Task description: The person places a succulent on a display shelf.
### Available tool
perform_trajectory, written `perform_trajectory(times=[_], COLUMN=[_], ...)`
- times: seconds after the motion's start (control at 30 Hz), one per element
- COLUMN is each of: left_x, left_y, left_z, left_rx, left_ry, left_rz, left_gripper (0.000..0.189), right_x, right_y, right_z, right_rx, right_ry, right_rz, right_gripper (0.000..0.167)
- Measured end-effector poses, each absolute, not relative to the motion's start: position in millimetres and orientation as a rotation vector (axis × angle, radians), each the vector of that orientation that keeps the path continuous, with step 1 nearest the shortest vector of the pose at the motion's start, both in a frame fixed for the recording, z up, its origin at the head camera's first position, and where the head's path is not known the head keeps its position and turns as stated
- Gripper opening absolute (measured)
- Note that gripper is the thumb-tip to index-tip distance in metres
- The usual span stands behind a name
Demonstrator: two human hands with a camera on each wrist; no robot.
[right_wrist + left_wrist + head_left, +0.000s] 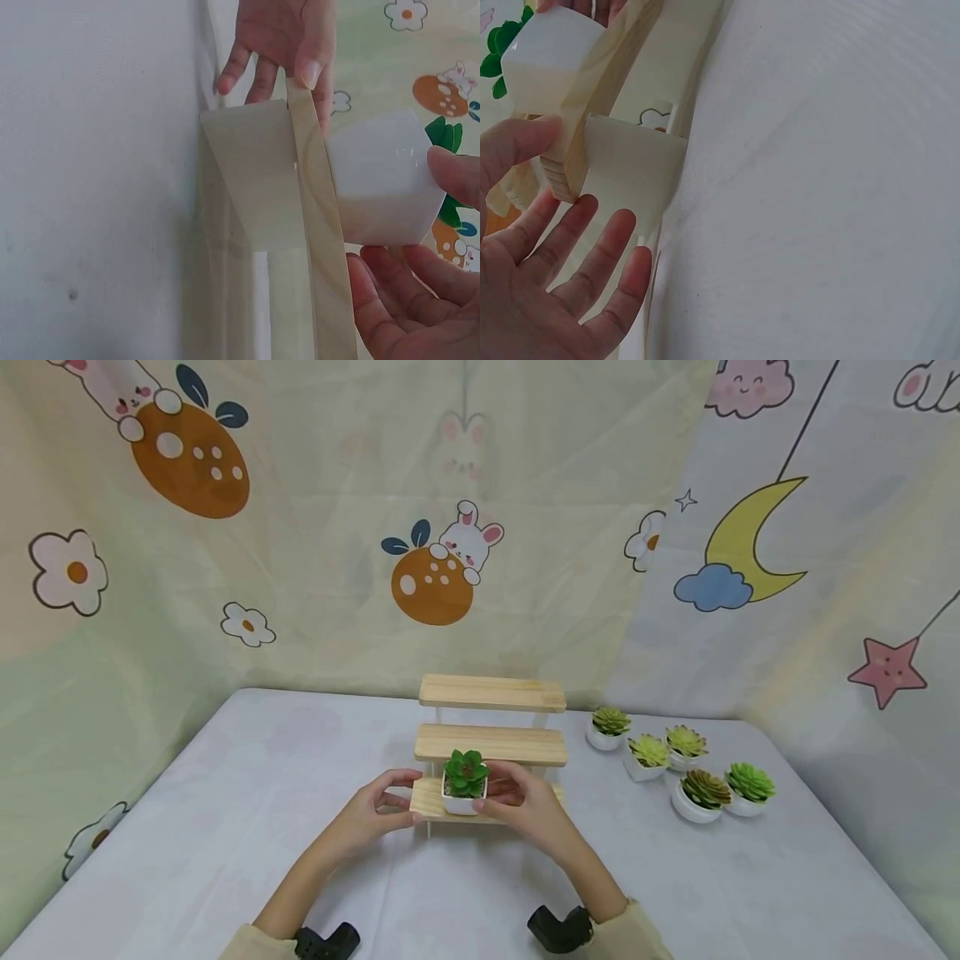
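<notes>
A small white pot with a green succulent [466,774] rests on the lowest tier of a three-tier wooden stand [491,744]. My right hand [529,803] pinches this pot from its right side, thumb in front, as the right wrist view shows close up. At the left end of the same lowest board [321,195], my left hand [381,803] holds the wood between thumb and fingertips, its other fingers spread. In the left wrist view the white pot [551,56] stands upright relative to the board, its base against the wood.
Right of the stand are several more potted succulents, among them a brownish one [701,795], a bright green one [748,788] and one near the back [608,727]. A white cloth covers the table [225,793]. Printed curtains [322,527] hang behind and at the sides.
</notes>
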State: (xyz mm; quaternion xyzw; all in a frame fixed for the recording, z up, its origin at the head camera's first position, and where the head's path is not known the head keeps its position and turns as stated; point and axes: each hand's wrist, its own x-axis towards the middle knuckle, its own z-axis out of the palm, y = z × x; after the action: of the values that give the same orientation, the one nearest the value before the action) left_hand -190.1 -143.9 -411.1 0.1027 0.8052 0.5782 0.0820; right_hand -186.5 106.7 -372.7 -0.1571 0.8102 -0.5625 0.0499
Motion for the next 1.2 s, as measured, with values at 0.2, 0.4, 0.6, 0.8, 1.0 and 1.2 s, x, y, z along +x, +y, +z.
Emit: perform_trajectory(times=[0.2,0.4,0.6,0.8,1.0,1.2], left_x=[-191.4,-190.8,-190.3,-189.6,-189.1,-189.7], left_y=[-143.9,-144.5,-145.1,-145.6,-145.9,-145.9], left_z=[-409.4,-408.5,-408.8,-409.9,-410.3,-411.7], left_rx=[0.332,0.322,0.321,0.332,0.339,0.349], left_ry=[2.404,2.395,2.401,2.407,2.406,2.401], left_rz=[1.725,1.727,1.725,1.725,1.731,1.734], left_gripper=[0.056,0.057,0.057,0.057,0.056,0.057], right_x=[-186.3,-183.9,-182.2,-181.6,-181.1,-179.2], right_y=[102.5,101.6,101.1,100.9,105.9,118.3], right_z=[-371.3,-370.5,-370.3,-371.0,-369.9,-363.3], right_rx=[-0.487,-0.492,-0.493,-0.518,-0.552,-0.564], right_ry=[2.439,2.44,2.431,2.422,2.423,2.479], right_rz=[-1.734,-1.719,-1.728,-1.732,-1.717,-1.701], right_gripper=[0.052,0.053,0.053,0.054,0.055,0.051])
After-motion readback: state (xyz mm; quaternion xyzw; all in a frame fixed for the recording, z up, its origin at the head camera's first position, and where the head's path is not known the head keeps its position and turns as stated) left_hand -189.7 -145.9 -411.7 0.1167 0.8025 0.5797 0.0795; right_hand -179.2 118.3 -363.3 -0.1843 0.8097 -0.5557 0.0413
